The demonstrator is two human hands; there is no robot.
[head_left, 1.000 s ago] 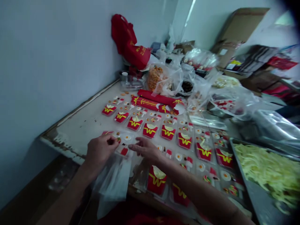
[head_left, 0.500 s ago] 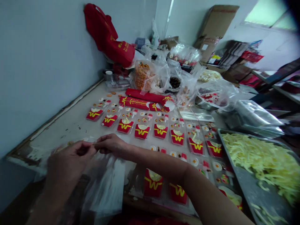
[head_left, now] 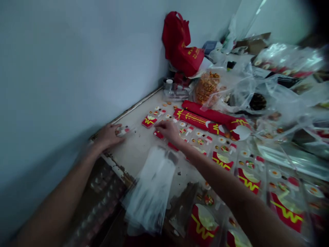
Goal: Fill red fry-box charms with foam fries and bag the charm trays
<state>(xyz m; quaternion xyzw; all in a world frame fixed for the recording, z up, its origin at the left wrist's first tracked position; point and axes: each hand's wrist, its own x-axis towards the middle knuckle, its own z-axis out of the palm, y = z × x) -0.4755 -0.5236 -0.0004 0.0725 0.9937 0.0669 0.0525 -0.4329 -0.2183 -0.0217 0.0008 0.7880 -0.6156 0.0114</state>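
Observation:
My left hand (head_left: 109,137) is at the table's left edge, its fingers curled round a small clear packet (head_left: 125,130) with red and white pieces inside. My right hand (head_left: 168,132) is over the near side of the row of packets, fingertips bent down and together; what they pinch, if anything, is hidden. Just left of those fingertips lies a filled packet (head_left: 149,121) with a red fries-box shape and a yellow W. A fanned stack of clear plastic bags (head_left: 151,192) lies between my forearms, hanging over the table's front edge.
More filled packets (head_left: 249,180) lie in rows to the right. Behind them are red printed card sleeves (head_left: 195,118), a bag of orange snack pieces (head_left: 208,87) and crumpled clear bags (head_left: 241,79). A red cloth bag (head_left: 180,48) leans on the wall. The table's edge (head_left: 115,163) is chipped.
The view has swung left. My hands, together before, are now apart: the left at the table edge with a packet, the right over the packet row. The bag stack now lies between my arms.

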